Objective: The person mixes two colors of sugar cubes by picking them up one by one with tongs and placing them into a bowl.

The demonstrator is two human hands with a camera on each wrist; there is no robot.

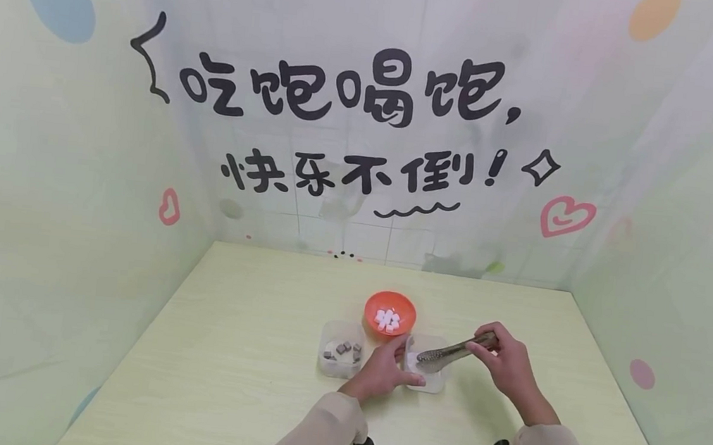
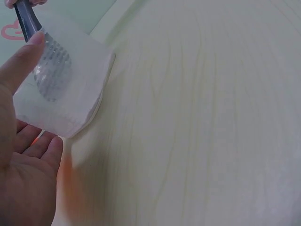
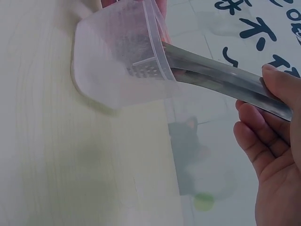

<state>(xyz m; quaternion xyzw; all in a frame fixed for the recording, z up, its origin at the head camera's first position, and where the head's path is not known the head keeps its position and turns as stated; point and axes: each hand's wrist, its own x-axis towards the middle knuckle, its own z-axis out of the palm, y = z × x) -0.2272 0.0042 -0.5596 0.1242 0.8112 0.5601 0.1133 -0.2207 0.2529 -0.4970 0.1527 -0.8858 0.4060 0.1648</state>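
A clear plastic container (image 1: 434, 383) stands on the table, its near side steadied by my left hand (image 1: 380, 371). The thumb lies along the front wall and the fingers reach behind it. My right hand (image 1: 506, 361) grips the handle of metal tongs (image 1: 461, 350) between thumb and fingers. Their perforated head (image 2: 52, 73) is down inside this container (image 3: 96, 56); whether it pinches anything is hard to tell through the cloudy wall. Just behind the left hand is an orange bowl (image 1: 410, 318) with several white cubes (image 1: 387, 319) in it.
Left of the left hand, a second clear container (image 1: 332, 370) holds several brown cubes (image 1: 344, 349). The pale wooden table (image 1: 243, 354) ends at a back wall (image 1: 342, 235) with large black lettering, and printed side panels (image 1: 662, 292) flank it.
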